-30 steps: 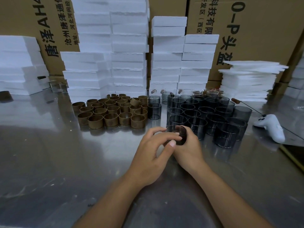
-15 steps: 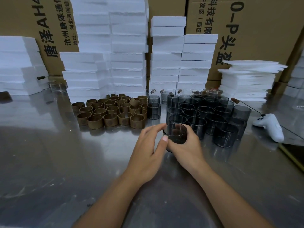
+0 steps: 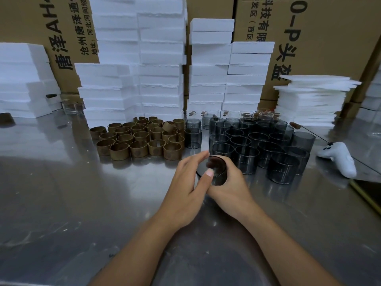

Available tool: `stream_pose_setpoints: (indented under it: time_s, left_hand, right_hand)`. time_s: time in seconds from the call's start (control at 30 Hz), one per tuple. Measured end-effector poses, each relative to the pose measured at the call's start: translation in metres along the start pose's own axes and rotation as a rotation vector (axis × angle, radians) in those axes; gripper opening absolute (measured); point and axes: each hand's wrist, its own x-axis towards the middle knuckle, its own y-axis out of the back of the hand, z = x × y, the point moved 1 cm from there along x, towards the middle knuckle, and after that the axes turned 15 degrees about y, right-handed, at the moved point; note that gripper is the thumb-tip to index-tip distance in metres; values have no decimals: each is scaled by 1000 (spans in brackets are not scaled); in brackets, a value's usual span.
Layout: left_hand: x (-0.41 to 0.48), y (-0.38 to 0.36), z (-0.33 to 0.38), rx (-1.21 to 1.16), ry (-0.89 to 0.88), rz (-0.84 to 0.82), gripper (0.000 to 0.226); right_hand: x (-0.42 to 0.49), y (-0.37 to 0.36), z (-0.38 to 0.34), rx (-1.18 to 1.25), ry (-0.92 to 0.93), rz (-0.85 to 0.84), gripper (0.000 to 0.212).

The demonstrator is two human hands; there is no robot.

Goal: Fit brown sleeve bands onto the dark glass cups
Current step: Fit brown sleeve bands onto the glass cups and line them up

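Steel-grey and glossy, the desk (image 3: 61,203) fills the lower frame and carries everything in tidy batches, an arrangement that looks made for repeated pick-and-fit work. Behind it, across the top of the frame, cardboard cartons (image 3: 329,38) back tall stacks of white foam blocks (image 3: 140,65), probably packing kept for later. At centre right stands a dense cluster of dark glass cups (image 3: 259,141), upright and touching one another; just left of them, at centre, the brown sleeve bands (image 3: 140,139) stand on edge in rows, near enough that either hand can reach both supplies. A white controller (image 3: 340,157) lies apart at the right edge. In front of the cluster, just below the frame's centre, the right hand (image 3: 233,188) is wrapped around one cup (image 3: 218,174), tilted so its round end faces the left hand, likely to turn or check it before a band goes on. The left hand (image 3: 185,193) has its fingers (image 3: 208,174) narrowly spread, thumb tip on the cup's near wall and index finger over its rim. No band is visible on this cup, so the fitting seems not yet begun.
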Motion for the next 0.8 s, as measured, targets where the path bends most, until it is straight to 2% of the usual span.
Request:
stream_pose_setpoints:
  time_s: [0.13, 0.23, 0.4, 0.53, 0.67, 0.8]
  left_hand:
    - [-4, -1, 5, 16, -26, -44, 38]
    - [-7, -2, 9, 22, -74, -54, 45]
    - [-11, -1, 13, -45, -128, -30, 39]
    - [-10, 0, 12, -47, -109, -9, 40]
    - [-7, 1, 11, -51, -92, 9, 39]
    - [-4, 1, 7, -19, -47, 52, 29]
  right_hand:
    - [-1, 0, 3, -9, 0, -59, 52]
    - [0, 0, 6, -20, 6, -68, 47]
    - [3, 0, 13, 60, -54, 33, 43]
    - [7, 5, 15, -3, -69, 91, 37]
    - [7, 9, 11, -9, -90, 136, 40]
    - [7, 10, 8, -18, -84, 161, 41]
